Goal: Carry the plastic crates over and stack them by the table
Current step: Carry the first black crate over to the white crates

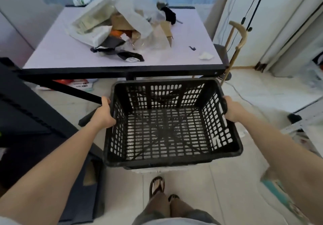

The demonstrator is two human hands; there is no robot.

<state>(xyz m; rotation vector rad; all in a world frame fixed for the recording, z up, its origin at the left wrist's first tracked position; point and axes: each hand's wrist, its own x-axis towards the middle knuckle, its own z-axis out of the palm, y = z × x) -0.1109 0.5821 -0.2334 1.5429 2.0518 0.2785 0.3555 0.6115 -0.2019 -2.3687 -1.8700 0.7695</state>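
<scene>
Both hands, left hand [103,113] and right hand [231,109], clasped the side rims of the black plastic crate [167,130], just before the table [122,67]; empty, stiff, likely light.

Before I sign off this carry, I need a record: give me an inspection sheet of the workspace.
Surface: table, pale top, dark edge.
Job's things: black plastic crate, empty, held in front of the table.
Clutter: heap of bags and paper on the table.
Grips: left hand and right hand each grip a side rim.
Cables: black cable hangs at right.
Surroundings: tiled floor, wooden cane beside the table.
</scene>
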